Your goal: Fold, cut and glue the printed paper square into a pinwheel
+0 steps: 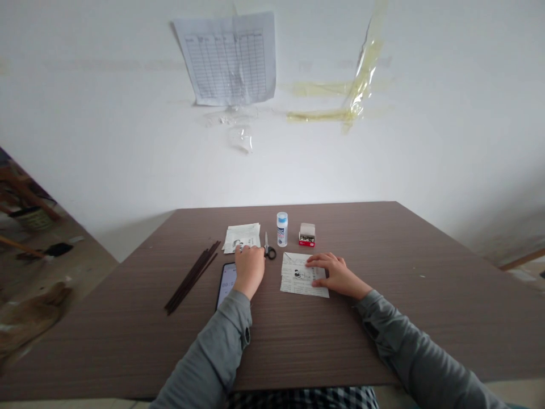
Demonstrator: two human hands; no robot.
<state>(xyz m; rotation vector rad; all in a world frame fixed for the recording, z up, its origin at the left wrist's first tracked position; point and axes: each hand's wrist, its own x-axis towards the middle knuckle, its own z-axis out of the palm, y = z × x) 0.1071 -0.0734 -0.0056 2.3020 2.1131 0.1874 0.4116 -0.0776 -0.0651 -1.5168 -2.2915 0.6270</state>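
The left fingers (pixel 246 254) are curled downward and bunched together at the near edge of a small stack of printed paper sheets (pixel 242 237), though the view cannot settle whether they pinch it or only touch it. The left hand (pixel 250 271) also sits just above a smartphone (pixel 226 284), whose lit screen shows large digits. The right fingers (pixel 318 260) lie together, nearly flat and unclamped, across a loose printed paper sheet (pixel 302 278), with the right hand (pixel 338 275) resting at its right edge. Between the two hands, a pair of black-handled scissors (pixel 269 250) lies just beside the stack. Beyond are a small white bottle with a blue cap (pixel 281 229) and a small red-and-white box (pixel 307 234). A bundle of thin dark sticks (pixel 192 277) lies left of the smartphone on the brown wood-grain tabletop (pixel 409 295).
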